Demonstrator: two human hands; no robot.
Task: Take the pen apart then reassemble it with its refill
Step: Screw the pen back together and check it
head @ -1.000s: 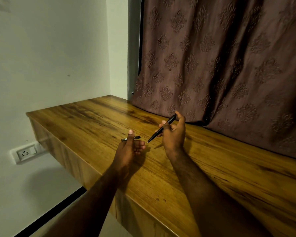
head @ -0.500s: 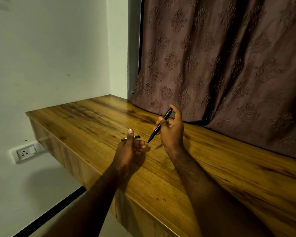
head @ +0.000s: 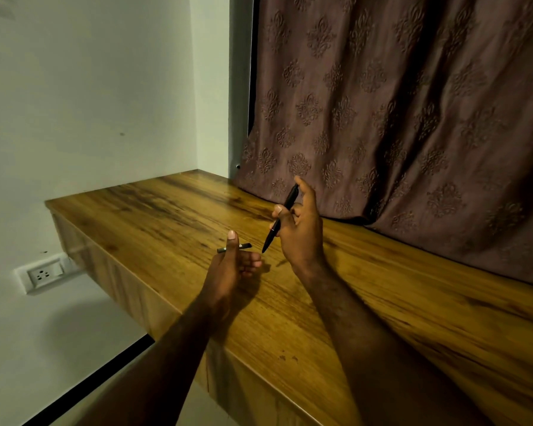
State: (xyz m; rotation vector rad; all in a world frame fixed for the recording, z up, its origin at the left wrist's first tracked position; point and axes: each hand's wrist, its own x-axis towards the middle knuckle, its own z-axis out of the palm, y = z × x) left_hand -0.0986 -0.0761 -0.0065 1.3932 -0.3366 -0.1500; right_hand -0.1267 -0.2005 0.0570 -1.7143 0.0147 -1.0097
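Both hands are working just above the near-left part of the desk (head: 382, 302), clear of its surface. The right hand (head: 302, 232) is pinching the pen (head: 271, 235) between thumb and curled fingers about mid-barrel, with one finger reaching up beside the pen's top end. The pen is hanging at a slant, its tip pointing down toward the desk and toward the other hand. This grip appears to be keeping the barrel steady while leaving the lower end free for mating. The left hand (head: 228, 269) is pinching a short part (head: 243, 246), thumb on top and fingers curled beneath, and is holding it roughly level over the desk. The part's free end is facing the pen tip, near it but not touching. Whether this part is the refill or a barrel section cannot be told at this size. Judgement: the pen is standing apart in at least two pieces, and the hands are presenting the pieces end to end, probably for rejoining. The next move is likely to call for close alignment along one axis, since a slanted entry could jam. At the far edge of the desk a curtain (head: 413, 118) is hanging.
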